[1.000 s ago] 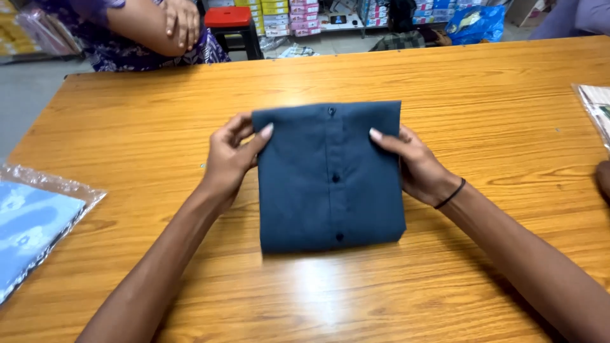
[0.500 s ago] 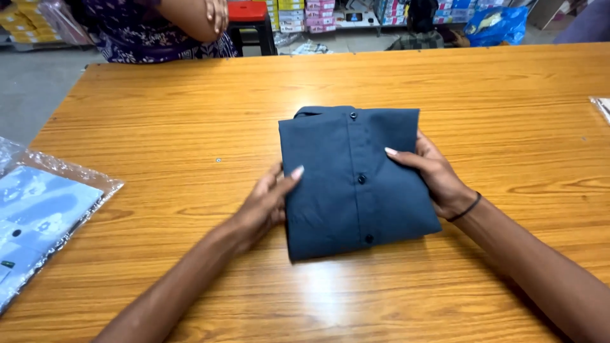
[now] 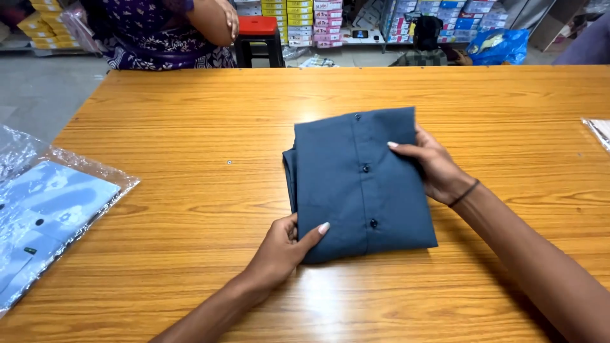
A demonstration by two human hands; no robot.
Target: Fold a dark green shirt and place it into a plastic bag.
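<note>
A folded dark blue button-up shirt [image 3: 359, 181] lies on the wooden table [image 3: 190, 159], its button placket facing up. My left hand [image 3: 283, 244] grips the shirt's lower left corner, thumb on top of the cloth. At the right edge, my right hand [image 3: 432, 166] holds the shirt with its thumb resting on the fabric and its fingers tucked underneath. A thin dark band circles my right wrist.
A light blue shirt in a clear plastic bag [image 3: 44, 209] lies at the table's left edge. Another plastic packet [image 3: 598, 130] shows at the right edge. A person in a patterned purple dress [image 3: 171, 32] stands behind the far side, beside a red stool [image 3: 257, 28] and shelves of boxes.
My left hand slid down from the shirt's upper left side to its lower left corner. The shirt has turned slightly, and my right hand stays on its right edge.
</note>
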